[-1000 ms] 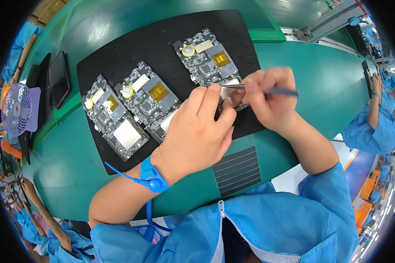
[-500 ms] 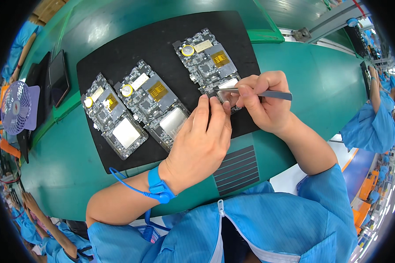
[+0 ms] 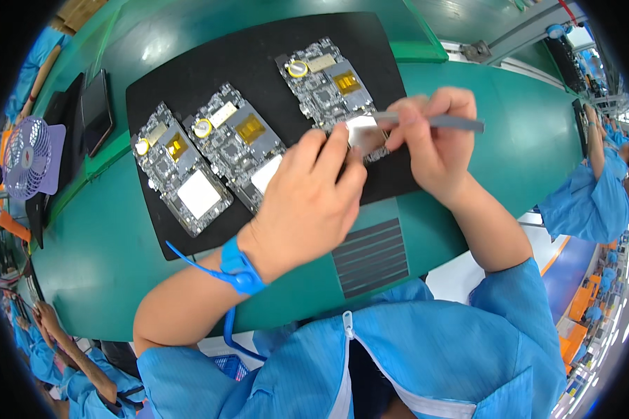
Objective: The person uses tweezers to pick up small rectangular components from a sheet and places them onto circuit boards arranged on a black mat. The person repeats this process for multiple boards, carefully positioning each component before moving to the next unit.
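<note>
My right hand (image 3: 440, 146) pinches a pair of grey tweezers (image 3: 461, 123), whose tip end reaches left over the lower part of the right-hand circuit board (image 3: 323, 94). That board has a round yellow-rimmed coin cell, an amber tape patch and a shiny metal shield. At its lower left edge are the fingertips of my left hand (image 3: 297, 209), fingers apart and slightly bent; whether they press on the board is hard to tell. Two similar boards, a middle circuit board (image 3: 234, 157) partly covered by my left hand and a left circuit board (image 3: 162, 167), lie on the black mat (image 3: 258, 59).
A dark striped panel (image 3: 372, 260) lies on the green table (image 3: 105, 279) in front of me. A blue wrist strap (image 3: 241, 269) with a cord circles my left wrist. At left stand a purple fan (image 3: 28, 157) and a dark tablet (image 3: 96, 112). Co-workers in blue sit on both sides.
The tweezers and my right hand have shifted up and slightly right, lifting from the board's lower left edge. My left hand has moved slightly up, its fingers more bent.
</note>
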{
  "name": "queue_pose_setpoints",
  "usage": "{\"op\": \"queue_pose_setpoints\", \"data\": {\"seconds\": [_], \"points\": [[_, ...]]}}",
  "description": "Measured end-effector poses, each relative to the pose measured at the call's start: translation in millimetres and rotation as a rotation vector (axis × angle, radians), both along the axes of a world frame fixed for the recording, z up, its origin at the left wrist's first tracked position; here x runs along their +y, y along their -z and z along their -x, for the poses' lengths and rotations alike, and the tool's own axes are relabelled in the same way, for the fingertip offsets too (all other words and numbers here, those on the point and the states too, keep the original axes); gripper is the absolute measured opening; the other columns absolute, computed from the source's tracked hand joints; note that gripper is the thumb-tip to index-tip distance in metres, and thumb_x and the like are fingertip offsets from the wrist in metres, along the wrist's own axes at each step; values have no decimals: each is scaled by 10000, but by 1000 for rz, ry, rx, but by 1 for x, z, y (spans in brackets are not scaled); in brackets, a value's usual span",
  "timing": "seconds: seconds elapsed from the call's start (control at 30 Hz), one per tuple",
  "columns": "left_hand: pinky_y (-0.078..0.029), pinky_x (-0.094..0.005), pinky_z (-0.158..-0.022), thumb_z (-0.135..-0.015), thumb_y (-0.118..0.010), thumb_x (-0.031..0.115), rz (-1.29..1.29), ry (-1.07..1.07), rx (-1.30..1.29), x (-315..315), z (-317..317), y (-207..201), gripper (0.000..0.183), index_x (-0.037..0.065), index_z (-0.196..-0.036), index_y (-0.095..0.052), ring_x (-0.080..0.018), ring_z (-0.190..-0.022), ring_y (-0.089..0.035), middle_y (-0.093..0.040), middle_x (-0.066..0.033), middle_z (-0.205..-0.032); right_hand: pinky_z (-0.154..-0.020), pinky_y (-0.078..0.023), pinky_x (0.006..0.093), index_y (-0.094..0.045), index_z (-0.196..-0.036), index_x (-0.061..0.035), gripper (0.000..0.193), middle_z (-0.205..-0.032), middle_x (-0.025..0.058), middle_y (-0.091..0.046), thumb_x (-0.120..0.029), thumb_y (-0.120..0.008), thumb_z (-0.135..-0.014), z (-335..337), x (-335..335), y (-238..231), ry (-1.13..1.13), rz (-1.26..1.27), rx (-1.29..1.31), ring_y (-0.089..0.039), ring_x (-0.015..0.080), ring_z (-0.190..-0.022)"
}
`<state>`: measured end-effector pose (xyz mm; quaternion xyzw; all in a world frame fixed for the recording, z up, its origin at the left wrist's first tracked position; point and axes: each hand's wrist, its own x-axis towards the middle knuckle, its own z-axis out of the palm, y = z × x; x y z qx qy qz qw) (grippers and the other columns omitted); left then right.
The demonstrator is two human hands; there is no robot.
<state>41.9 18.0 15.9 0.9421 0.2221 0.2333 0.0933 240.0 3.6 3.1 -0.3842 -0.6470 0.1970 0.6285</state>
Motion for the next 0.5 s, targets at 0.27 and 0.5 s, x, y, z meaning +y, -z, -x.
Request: {"op": "queue_pose_setpoints", "data": {"seconds": [0.27,0.5], "points": [[-481,-393,-847,-699,-699,86,117,189,167,-62,48,-9,404,-80,-1054,-598,-343,-1031,-551,-573,-209,-1097,-444,-474,200,-345,-960,-58,228,-673,70,-574,-109,-564,-925,16,-85,-25,-2,683,514,-617,124,-541],[-493,-389,-846,-710,-725,140,51,165,163,-70,46,0,447,-110,-1058,-598,-365,-1074,-550,-585,-229,-1060,-480,-490,175,-347,-941,-37,228,-726,65,-573,-101,-565,-921,44,-109,3,73,690,384,-607,67,-576]]}}
